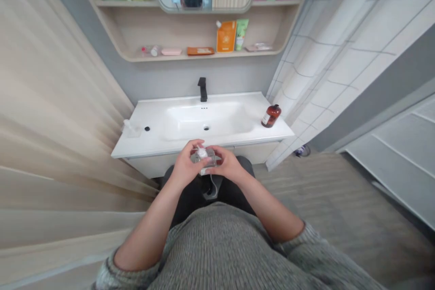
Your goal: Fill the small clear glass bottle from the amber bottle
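Note:
Between my hands, just in front of the sink counter, is a clear pump bottle (211,156) with a white pump top. My left hand (188,163) wraps round its pump end, the thumb lying across the white part. From the other side my right hand (226,163) grips the clear body with thumb and fingers. The bottle looks tilted, its pump toward the left. Fingers cover parts of it, and I cannot tell whether it holds liquid.
A white sink (220,120) has a black faucet (203,89) behind it. A brown bottle (271,116) stands at the counter's right, another clear pump bottle (131,129) at its left. Above, a shelf (156,58) carries an orange pouch (226,36), a green tube (241,34) and a pink soap bar (171,51).

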The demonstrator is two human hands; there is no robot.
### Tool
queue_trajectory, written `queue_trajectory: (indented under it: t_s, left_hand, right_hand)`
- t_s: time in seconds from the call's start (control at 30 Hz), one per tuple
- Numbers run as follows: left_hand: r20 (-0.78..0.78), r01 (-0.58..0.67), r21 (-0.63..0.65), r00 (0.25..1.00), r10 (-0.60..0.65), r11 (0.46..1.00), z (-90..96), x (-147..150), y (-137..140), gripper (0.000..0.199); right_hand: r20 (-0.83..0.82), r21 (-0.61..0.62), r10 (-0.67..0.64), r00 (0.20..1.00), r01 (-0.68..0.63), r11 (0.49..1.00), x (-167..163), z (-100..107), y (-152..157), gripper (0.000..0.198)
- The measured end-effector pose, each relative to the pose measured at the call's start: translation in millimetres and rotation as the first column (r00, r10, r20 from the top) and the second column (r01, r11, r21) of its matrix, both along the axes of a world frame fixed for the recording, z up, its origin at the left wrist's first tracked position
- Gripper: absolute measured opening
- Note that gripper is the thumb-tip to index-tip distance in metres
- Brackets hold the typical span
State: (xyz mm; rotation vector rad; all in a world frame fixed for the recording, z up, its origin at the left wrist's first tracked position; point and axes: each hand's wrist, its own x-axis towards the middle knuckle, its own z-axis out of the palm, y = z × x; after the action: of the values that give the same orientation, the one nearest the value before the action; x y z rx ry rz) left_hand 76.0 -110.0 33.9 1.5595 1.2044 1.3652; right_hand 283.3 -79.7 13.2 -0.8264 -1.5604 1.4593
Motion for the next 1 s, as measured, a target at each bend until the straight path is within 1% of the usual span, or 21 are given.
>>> queue_trajectory:
  t_s: [0.1, 0.17, 0.23, 0.3, 0.4, 0.5, 0.57, 0.7, 0.8, 0.93, 1.0]
  left_hand:
    - [-0.004, 0.103, 0.005, 0.995, -0.103, 0.995, 4.4, 1, -5, 0.06]
    - [0.012, 0.127, 0.011, 0.992, -0.127, 0.992, 5.3, 2, -7, 0.058]
    - [0.041, 0.113, 0.012, 0.993, -0.113, 0.994, 4.3, 2, -6, 0.057]
    - [0.053, 0.073, 0.021, 0.996, -0.074, 0.997, 2.5, 2, -3, 0.057]
    - [0.022, 0.018, 0.032, 1.0, -0.019, 0.999, 1.7, 3, 0, 0.061]
    - [-0.018, 0.083, 0.02, 0.996, -0.083, 0.996, 4.1, 3, -2, 0.063]
    - [-0.021, 0.115, 0.013, 0.993, -0.115, 0.993, 5.6, 2, -4, 0.059]
    - [0.016, 0.048, 0.027, 0.999, -0.048, 0.998, 4.6, 0, -3, 0.047]
    - [0.046, 0.018, 0.025, 0.999, -0.02, 1.0, 3.8, -3, 0, 0.045]
    - [0.103, 0.021, 0.007, 0.994, -0.021, 1.0, 6.3, -7, 2, 0.046]
    - [0.098, 0.014, 0.007, 0.995, -0.014, 1.0, 8.2, -8, 2, 0.048]
  right_hand:
    - [-0.011, 0.004, 0.011, 1.0, -0.011, 1.0, -1, 3, -1, 0.087]
    - [-0.004, 0.007, 0.015, 1.0, -0.015, 1.0, 0, 3, -1, 0.086]
    - [-0.001, 0.006, 0.011, 1.0, -0.011, 1.0, 2, 2, 0, 0.085]
    - [-0.004, 0.003, -0.001, 1.0, 0.001, 1.0, 3, -1, 1, 0.086]
    - [-0.001, 0.006, -0.008, 1.0, 0.008, 1.0, 3, -4, 1, 0.089]
    - [-0.005, 0.01, 0.001, 1.0, -0.001, 1.0, 2, -4, 2, 0.088]
    - [-0.004, 0.01, 0.008, 1.0, -0.008, 1.0, 3, -5, 3, 0.087]
    - [0.006, 0.01, -0.001, 1.0, 0.001, 1.0, 5, -8, 5, 0.088]
    - [0.002, 0.01, 0.003, 1.0, -0.003, 1.0, 7, -11, 6, 0.089]
    - [0.017, 0.017, -0.004, 1.0, 0.004, 1.0, 8, -15, 7, 0.088]
    - [0.023, 0.019, -0.011, 1.0, 0.011, 1.0, 9, -18, 8, 0.088]
